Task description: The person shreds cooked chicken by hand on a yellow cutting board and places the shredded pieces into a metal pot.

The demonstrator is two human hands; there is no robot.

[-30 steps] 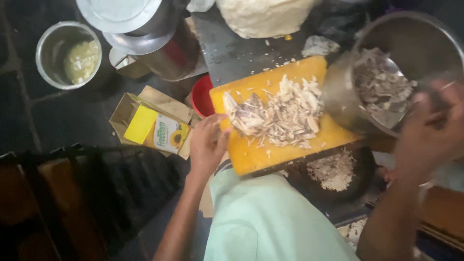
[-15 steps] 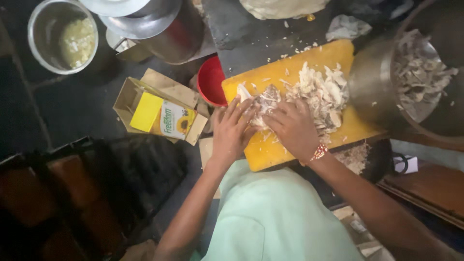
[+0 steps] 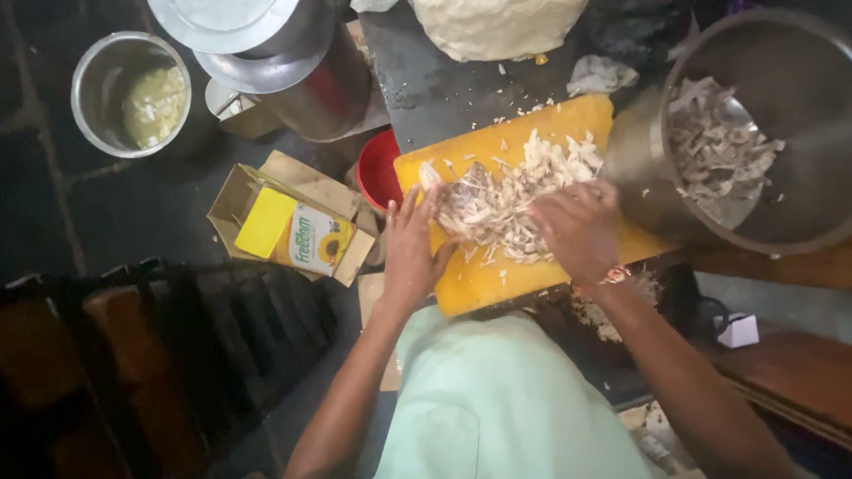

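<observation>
The yellow cutting board (image 3: 497, 151) is the landmark here. Right of the board stands the big steel bowl (image 3: 781, 133), tilted toward it, with pale shredded food inside. Above the board lies a large pale lump of dough (image 3: 497, 27). To the upper left of the board are stacked steel vessels with a lid (image 3: 266, 44), and far left of the board a smaller steel pot (image 3: 129, 93) with pale mash in it. Left of the board lies an open cardboard box (image 3: 293, 231) with a yellow pack inside, and a red bowl (image 3: 377, 168) touches the board's left edge. On the board itself is the pile of shredded pale food (image 3: 506, 191). The left hand (image 3: 413, 253) lies flat and open at the pile's left side, fingers spread, holding nothing. The right hand (image 3: 577, 226) rests palm-down on the pile's right part, fingers bent over the shreds; I cannot tell whether it grips any.
</observation>
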